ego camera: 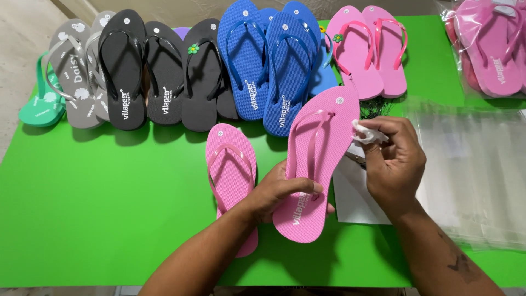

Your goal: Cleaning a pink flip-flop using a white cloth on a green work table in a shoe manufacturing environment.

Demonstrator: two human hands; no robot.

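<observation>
My left hand (276, 192) grips a pink flip-flop (318, 159) near its heel and holds it tilted above the green table (98, 208). My right hand (392, 159) pinches a small crumpled white cloth (364, 133) against the right edge of that flip-flop, near its toe. A second pink flip-flop (230, 170) lies flat on the table just left of my left forearm.
Along the back stand rows of flip-flops: teal (41, 104), grey (74, 71), black (159, 71), blue (268, 66) and pink (372, 52). A bagged pink pair (490, 46) lies at the back right. A stack of clear plastic bags (476, 170) covers the right side, a white sheet (353, 197) beside it.
</observation>
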